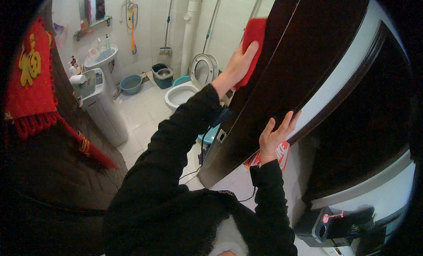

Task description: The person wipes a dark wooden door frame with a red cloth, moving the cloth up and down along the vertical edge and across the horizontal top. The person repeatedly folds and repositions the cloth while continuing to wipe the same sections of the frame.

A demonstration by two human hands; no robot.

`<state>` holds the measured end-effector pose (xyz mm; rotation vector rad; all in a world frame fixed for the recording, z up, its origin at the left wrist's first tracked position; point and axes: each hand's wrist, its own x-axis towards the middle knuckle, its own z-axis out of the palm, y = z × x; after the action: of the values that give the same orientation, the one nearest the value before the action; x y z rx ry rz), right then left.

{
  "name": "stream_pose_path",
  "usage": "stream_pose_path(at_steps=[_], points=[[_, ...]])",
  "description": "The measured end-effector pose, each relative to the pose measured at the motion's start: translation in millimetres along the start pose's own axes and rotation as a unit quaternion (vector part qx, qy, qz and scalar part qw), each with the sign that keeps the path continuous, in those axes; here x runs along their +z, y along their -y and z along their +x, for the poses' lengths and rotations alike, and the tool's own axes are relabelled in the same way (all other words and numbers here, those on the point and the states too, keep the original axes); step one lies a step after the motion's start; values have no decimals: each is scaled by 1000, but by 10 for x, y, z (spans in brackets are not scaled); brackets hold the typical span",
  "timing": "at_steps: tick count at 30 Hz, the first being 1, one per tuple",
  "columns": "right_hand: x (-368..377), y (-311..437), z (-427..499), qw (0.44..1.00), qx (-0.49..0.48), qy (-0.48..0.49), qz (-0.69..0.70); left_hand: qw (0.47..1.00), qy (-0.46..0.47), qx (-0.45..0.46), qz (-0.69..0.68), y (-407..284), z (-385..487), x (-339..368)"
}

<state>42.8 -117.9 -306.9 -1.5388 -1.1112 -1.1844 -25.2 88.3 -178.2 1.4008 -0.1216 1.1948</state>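
My left hand [238, 62] holds a red cloth [253, 52] flat against the dark brown wooden door frame [284, 47], on the side facing the bathroom. The thumb lies over the cloth, while the other fingers are mostly hidden. Lower on the frame is a metal strike plate [221, 136]. My right hand [275, 137] is at the frame's outer edge, fingers spread and holding nothing. Whether its fingertips press on the wood, I cannot tell. Behind that wrist shows a red Nike box or bag [283, 155], partly covered.
The bathroom holds a toilet [181, 94], a washing machine [104, 105], a sink [100, 57], a blue basin [131, 84] and a mop bucket [162, 76]. A red tasselled hanging [31, 70] covers a dark door at left. A cable [202, 147] hangs near the frame; a black speaker [319, 228] stands lower right.
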Motion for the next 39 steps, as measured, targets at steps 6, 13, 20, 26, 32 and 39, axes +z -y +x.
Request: stream_pose_path(at_steps=[6, 13, 20, 26, 32, 39], points=[[-14, 6, 0, 1000, 9, 3, 6, 996, 15, 84, -30, -357, 709, 198], [14, -53, -73, 999, 26, 11, -35, 995, 29, 29, -90, -5, 477, 25], [-562, 257, 574, 992, -18, 57, -113, 996, 47, -21, -69, -57, 354, -135], [-1009, 614, 2384, 926, -274, 88, -243, 992, 103, 66, -8, -505, 1044, 24], [-796, 936, 3719, 832, -301, 161, -437, 962, 206, 99, -150, -985, 2056, 338], [-270, 953, 3718, 827, -240, 34, -507, 935, 217, 200, -197, -927, 2076, 458]])
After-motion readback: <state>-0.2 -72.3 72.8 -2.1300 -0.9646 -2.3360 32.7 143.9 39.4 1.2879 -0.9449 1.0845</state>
